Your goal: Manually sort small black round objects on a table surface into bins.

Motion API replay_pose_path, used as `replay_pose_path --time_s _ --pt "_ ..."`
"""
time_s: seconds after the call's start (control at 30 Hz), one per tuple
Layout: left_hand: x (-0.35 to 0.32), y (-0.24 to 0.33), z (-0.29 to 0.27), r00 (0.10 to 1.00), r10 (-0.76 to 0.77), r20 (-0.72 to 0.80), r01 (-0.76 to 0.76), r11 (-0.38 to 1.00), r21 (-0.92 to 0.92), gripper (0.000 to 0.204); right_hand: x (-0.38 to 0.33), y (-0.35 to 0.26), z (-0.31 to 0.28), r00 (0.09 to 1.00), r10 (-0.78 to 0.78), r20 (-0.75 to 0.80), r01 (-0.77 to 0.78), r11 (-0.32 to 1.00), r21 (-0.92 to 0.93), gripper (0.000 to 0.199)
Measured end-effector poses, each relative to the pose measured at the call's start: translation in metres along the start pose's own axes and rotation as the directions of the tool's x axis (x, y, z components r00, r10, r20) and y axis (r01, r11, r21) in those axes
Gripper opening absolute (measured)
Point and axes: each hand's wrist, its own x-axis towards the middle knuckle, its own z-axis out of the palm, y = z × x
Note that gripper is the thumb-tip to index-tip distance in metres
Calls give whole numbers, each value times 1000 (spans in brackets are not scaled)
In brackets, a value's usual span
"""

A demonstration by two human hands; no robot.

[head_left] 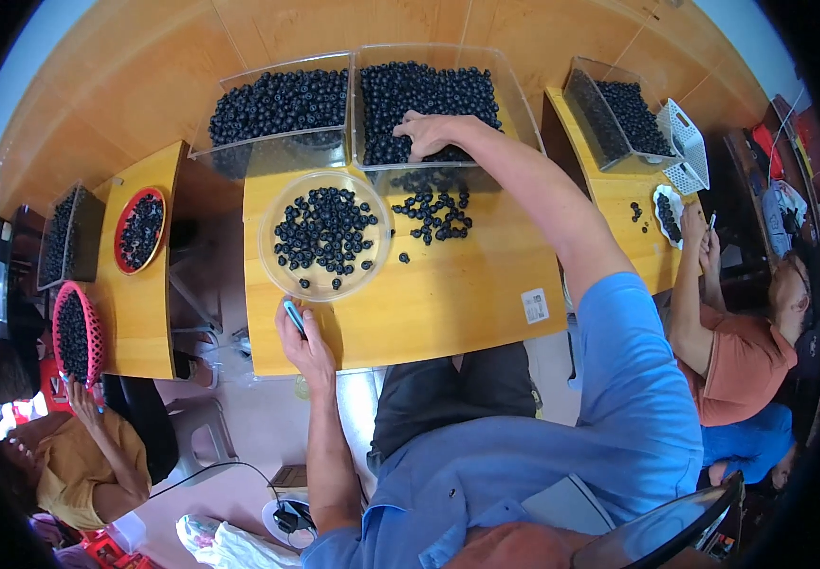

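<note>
Berries point(429, 100) fill the right clear bin point(514, 85) at the far edge of the counter point(448, 294); the right hand point(429, 133) reaches into its near end, fingers curled down among the fruit, though whether they have closed on any I cannot tell. Just before that bin a loose cluster point(433, 211) lies on the bare wood; beside it the round clear tray point(272, 251) holds a single scattered layer, its floor showing between berries. Judged from this, the work is early: both bins, the left bin point(277, 100) too, are heaped, the tray only thinly covered. The left hand point(304, 341) rests at the counter's near edge, clenched on a small blue tool point(293, 315); the tool's long axis runs away from the person, its tip toward the tray. Other people sit at neighbouring counters with their own berry bins.
</note>
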Motion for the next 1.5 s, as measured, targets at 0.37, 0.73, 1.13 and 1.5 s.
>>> replay_pose_path --time_s 0.37,0.73,1.13,1.5 --pt "4 0 6 998 -61 -10 60 996 -68 30 5 -2 -4 993 61 105 -76 986 149 98" --pt "2 -2 6 999 -53 2 53 998 -44 36 -9 -7 -12 954 79 291 -126 981 146 105" --pt "3 7 5 999 -46 -7 46 999 29 36 -13 -6 -3 998 2 -67 3 996 85 76" --pt "5 5 6 1000 -7 -28 8 1000 26 33 -49 26 -10 850 277 -448 249 538 805 14"
